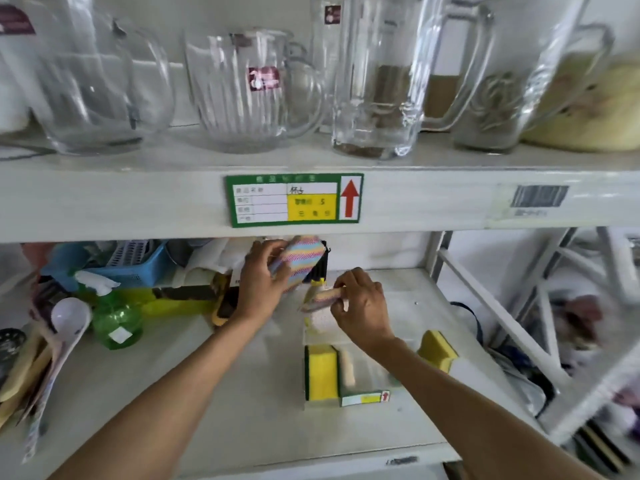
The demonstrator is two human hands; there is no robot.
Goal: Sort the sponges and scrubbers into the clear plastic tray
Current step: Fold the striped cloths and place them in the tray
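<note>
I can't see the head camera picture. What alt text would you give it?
Two bare hands work over a clear plastic tray on a white shelf: the left hand holds up a striped pastel sponge, the right hand pinches another sponge above the tray. A yellow sponge already stands in the tray; glass pitchers line the shelf above.

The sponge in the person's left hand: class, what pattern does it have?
The sponge in the left hand has pastel multicoloured diagonal stripes, seen in the head view.

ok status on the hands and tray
Left hand holds striped sponge. Right hand holds another over tray. Yellow sponge outside tray.
</note>
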